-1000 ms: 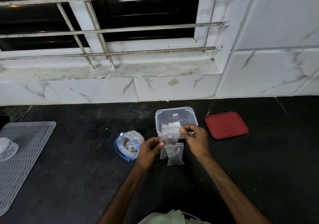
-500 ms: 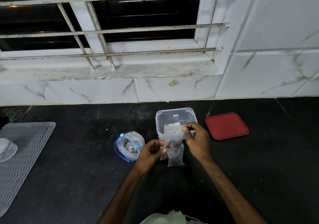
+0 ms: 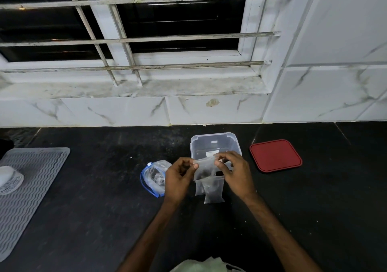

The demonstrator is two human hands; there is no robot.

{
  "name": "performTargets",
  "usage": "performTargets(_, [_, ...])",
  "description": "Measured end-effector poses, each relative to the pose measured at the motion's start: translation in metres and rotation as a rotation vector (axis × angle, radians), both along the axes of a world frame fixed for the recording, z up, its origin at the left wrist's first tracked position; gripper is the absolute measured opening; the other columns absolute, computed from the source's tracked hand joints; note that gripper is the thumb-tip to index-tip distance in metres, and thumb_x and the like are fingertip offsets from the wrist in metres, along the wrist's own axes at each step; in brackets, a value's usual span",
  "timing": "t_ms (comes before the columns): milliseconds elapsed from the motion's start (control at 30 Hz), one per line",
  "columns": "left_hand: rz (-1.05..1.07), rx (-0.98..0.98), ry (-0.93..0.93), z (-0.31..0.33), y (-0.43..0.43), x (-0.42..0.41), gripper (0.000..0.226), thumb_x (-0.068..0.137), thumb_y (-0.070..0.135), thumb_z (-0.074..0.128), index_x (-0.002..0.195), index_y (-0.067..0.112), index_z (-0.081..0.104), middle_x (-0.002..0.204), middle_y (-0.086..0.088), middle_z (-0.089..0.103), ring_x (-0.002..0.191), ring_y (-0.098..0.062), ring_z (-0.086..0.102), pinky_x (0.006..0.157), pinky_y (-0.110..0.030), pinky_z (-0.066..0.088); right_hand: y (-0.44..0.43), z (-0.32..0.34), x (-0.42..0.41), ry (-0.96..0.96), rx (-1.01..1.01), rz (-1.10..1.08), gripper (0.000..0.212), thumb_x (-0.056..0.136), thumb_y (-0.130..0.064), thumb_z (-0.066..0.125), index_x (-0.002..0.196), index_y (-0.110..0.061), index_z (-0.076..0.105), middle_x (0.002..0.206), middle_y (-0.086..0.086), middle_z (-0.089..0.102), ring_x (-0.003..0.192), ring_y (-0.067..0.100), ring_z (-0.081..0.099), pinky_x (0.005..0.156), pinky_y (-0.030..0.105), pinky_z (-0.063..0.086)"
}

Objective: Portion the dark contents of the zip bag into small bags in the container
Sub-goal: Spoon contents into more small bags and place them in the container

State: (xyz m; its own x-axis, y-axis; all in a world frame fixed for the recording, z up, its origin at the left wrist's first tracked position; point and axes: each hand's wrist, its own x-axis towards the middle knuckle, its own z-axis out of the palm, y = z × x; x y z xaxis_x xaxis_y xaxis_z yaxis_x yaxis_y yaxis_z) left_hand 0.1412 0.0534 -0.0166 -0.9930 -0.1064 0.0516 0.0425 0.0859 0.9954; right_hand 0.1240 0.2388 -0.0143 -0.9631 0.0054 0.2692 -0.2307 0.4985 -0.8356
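Both hands hold one small clear bag [image 3: 204,168] with dark contents above the black counter. My left hand [image 3: 179,176] pinches its top left corner, and my right hand [image 3: 234,171] pinches its top right edge. Under it lie two more small bags [image 3: 212,190] flat on the counter, both showing dark contents. The clear plastic container [image 3: 215,144] stands open just behind the hands, with a white label visible inside. To the left lies the blue-rimmed zip bag [image 3: 154,177], crumpled and open, partly hidden by my left hand.
A red lid [image 3: 275,155] lies right of the container. A grey ribbed mat [image 3: 27,185] with a white cup-like object [image 3: 8,179] on it covers the counter's left end. A marble-tiled wall and barred window rise behind. Pale green cloth [image 3: 201,265] shows at the bottom edge.
My left hand has risen from the bag's lower side to pinch its top left corner. The bag now hangs held by both top corners, slightly higher.
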Motion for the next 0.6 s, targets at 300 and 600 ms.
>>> performTargets(300, [-0.049, -0.194, 0.071, -0.005, 0.004, 0.005, 0.006, 0.086, 0.021, 0.069, 0.083, 0.023, 0.064, 0.080, 0.002, 0.070, 0.077, -0.017, 0.068, 0.069, -0.043, 0.057, -0.021, -0.003, 0.005, 0.079, 0.255, 0.106, 0.003, 0.086, -0.027, 0.067, 0.085, -0.027, 0.070, 0.084, -0.015, 0.063, 0.085, 0.006, 0.058, 0.077, 0.039, 0.049])
performTargets(600, [-0.049, -0.107, 0.025, -0.002, 0.010, 0.006, 0.011, 0.088, 0.008, 0.069, 0.080, 0.015, 0.066, 0.079, -0.004, 0.071, 0.079, -0.020, 0.070, 0.072, -0.038, 0.057, -0.024, 0.008, 0.005, 0.061, 0.264, 0.016, 0.012, 0.082, -0.017, 0.065, 0.074, -0.022, 0.071, 0.075, -0.011, 0.063, 0.074, 0.007, 0.059, 0.073, 0.031, 0.050])
